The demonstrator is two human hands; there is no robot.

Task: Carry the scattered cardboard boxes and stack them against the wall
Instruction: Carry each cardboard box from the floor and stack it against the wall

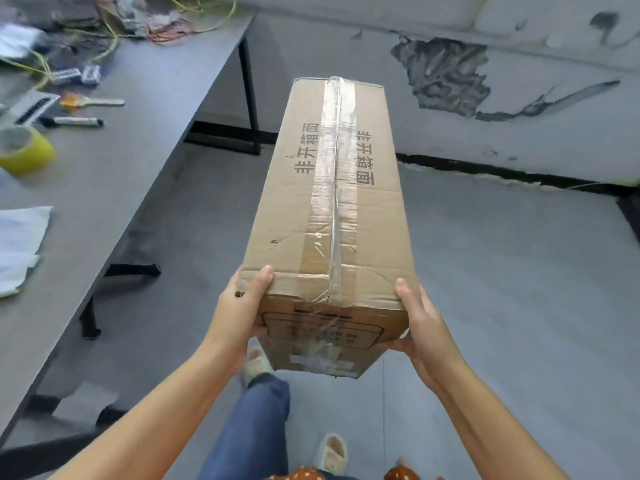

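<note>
Grey table (pixel 145 109): yellow tape roll (pixel 26 150), marker (pixel 72 122).

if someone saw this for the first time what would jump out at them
A long taped cardboard box fills the middle, held up over the floor by the left hand and right hand at its near end. Next comes the peeling wall ahead on the right, then the yellow tape roll on the cluttered table at left.
</note>
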